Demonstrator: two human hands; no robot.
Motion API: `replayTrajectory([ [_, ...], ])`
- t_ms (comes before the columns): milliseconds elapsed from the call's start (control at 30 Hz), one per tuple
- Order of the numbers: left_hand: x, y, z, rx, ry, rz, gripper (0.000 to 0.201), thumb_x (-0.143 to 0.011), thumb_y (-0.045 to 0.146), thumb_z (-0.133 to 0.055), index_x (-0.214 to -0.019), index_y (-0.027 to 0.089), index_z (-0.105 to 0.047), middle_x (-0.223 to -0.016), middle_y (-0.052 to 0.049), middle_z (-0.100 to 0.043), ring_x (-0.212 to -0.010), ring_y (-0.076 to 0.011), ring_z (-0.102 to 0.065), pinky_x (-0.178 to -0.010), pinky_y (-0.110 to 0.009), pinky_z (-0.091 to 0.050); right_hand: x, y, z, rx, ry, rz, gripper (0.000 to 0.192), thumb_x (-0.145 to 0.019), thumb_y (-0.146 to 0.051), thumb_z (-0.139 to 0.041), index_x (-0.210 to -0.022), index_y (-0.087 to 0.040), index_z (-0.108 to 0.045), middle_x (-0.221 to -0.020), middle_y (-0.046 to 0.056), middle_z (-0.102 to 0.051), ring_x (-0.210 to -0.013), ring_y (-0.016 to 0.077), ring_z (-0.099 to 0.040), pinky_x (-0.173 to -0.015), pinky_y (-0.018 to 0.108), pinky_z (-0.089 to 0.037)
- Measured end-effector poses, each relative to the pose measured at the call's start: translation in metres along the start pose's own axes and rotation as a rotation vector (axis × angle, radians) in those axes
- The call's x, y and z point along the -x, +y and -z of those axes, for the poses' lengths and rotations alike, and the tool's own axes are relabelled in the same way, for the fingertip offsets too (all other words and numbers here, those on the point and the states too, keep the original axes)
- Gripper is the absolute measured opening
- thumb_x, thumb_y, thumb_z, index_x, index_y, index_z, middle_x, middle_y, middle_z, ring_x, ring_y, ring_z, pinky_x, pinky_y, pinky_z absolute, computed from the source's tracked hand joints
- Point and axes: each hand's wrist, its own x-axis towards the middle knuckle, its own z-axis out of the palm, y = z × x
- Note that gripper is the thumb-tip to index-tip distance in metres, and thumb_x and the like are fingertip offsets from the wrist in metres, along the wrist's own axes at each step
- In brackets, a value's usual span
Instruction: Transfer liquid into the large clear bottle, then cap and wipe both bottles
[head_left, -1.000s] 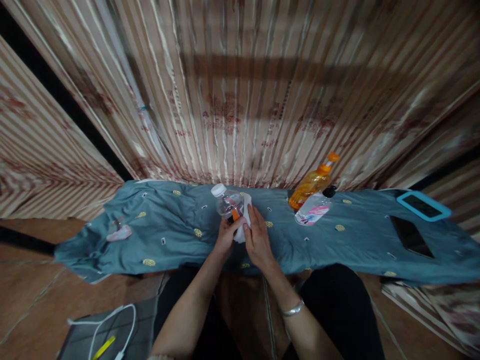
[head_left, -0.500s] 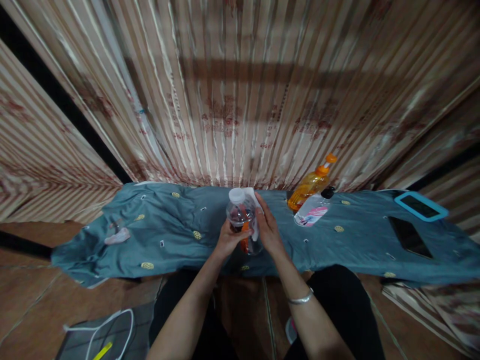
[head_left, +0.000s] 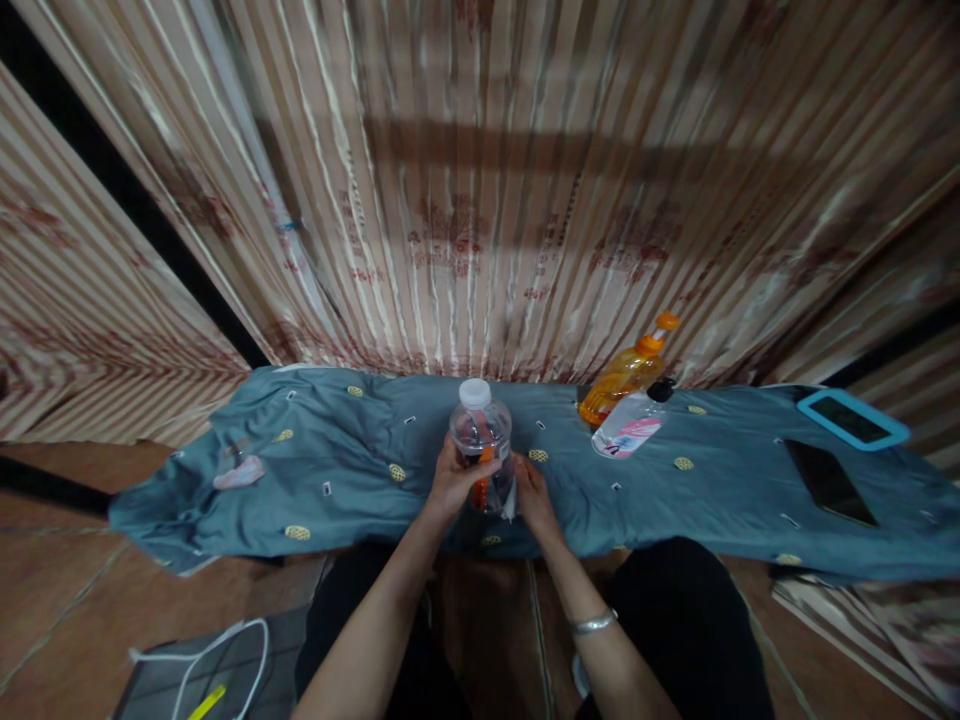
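Observation:
A clear plastic bottle [head_left: 484, 425] with a white cap and an orange and dark label stands upright in front of me. My left hand [head_left: 455, 482] is wrapped around its left side, thumb across the label. On the bottle's lower right side, my right hand [head_left: 532, 490] presses a white cloth or tissue [head_left: 511, 500] against it; most of that white piece is hidden behind the fingers and bottle. A silver bangle circles my right wrist.
To the right lean an orange pump bottle [head_left: 621, 382] and a clear bottle with a black cap [head_left: 628, 424]. Farther right lie a dark phone [head_left: 829, 482] and a blue-framed tablet [head_left: 853, 418]. A small pinkish-white item [head_left: 240, 471] rests at the left on the teal cloth [head_left: 345, 430].
My right hand has slid down the bottle's right side with the white cloth or tissue, from near the shoulder to the lower part. My left hand keeps its hold.

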Motion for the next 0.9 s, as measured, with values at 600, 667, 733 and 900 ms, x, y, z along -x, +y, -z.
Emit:
replayTrajectory([
  [600, -0.005, 0.006, 0.004, 0.065, 0.010, -0.043, 0.068, -0.048, 0.018, -0.089, -0.112, 0.019, -0.064, -0.109, -0.004, -0.071, -0.106, -0.0239, -0.065, -0.103, -0.040, -0.045, -0.010, -0.022, -0.010, 0.011, -0.071, 0.063, 0.057, -0.084, -0.069, -0.053, -0.112, -0.022, -0.069, -0.112, 0.006, -0.067, -0.109, 0.0263, -0.060, -0.102, 0.043, -0.043],
  [667, -0.004, 0.008, 0.004, 0.032, -0.005, -0.045, 0.071, -0.048, 0.018, -0.089, -0.114, 0.019, -0.063, -0.110, -0.005, -0.071, -0.107, -0.0242, -0.065, -0.103, -0.041, -0.045, -0.005, -0.015, -0.005, 0.002, -0.060, 0.031, 0.057, -0.080, -0.070, -0.056, -0.104, -0.021, -0.071, -0.107, 0.007, -0.069, -0.105, 0.0278, -0.062, -0.100, 0.045, -0.044],
  [733, -0.003, 0.008, 0.003, 0.010, -0.025, -0.039, 0.075, -0.046, 0.018, -0.089, -0.117, 0.019, -0.062, -0.112, -0.006, -0.071, -0.107, -0.0249, -0.064, -0.103, -0.042, -0.045, -0.008, -0.021, -0.003, -0.028, -0.055, 0.022, 0.054, -0.081, -0.068, -0.056, -0.104, -0.022, -0.071, -0.109, 0.007, -0.069, -0.106, 0.0272, -0.062, -0.101, 0.045, -0.045],
  [900, 0.000, 0.004, -0.001, -0.041, -0.116, 0.015, 0.071, -0.044, 0.020, -0.090, -0.111, 0.017, -0.064, -0.105, -0.006, -0.073, -0.101, -0.0259, -0.066, -0.100, -0.043, -0.047, -0.037, -0.069, -0.010, -0.136, -0.068, 0.106, 0.049, -0.090, -0.057, -0.051, -0.125, -0.024, -0.062, -0.130, 0.002, -0.059, -0.121, 0.0222, -0.055, -0.108, 0.040, -0.040],
])
